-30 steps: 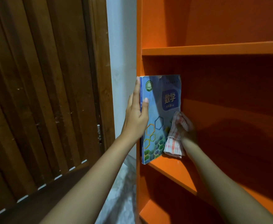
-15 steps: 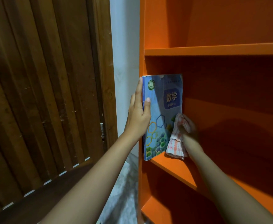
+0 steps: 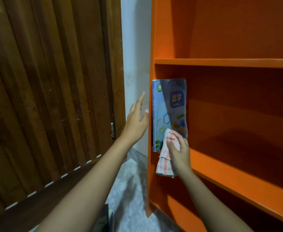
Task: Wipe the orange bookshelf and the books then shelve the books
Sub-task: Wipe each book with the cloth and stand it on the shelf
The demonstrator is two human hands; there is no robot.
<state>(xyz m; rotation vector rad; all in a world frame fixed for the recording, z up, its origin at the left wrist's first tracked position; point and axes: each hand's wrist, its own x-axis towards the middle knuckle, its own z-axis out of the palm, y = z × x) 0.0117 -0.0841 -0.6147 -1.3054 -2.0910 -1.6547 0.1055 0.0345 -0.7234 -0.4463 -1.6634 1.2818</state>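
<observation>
Book [image 3: 169,114] upright at left end of the bookshelf [image 3: 221,63], middle shelf; one book shelved, no others in view.
Left hand [image 3: 135,124] spread, holding nothing, just outside the bookshelf's left side. Right hand [image 3: 179,148] grips cloth [image 3: 165,164] against the book's lower cover. Probably a last wipe. Door [image 3: 53,97] and wall [image 3: 134,47] left of bookshelf; nothing blocks.

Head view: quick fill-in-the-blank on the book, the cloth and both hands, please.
The blue book stands ____ at the orange bookshelf's left end. The right hand presses the checked cloth on the book's ____ half. The left hand, fingers straight, holds ____.
Missing: upright; lower; nothing.
</observation>
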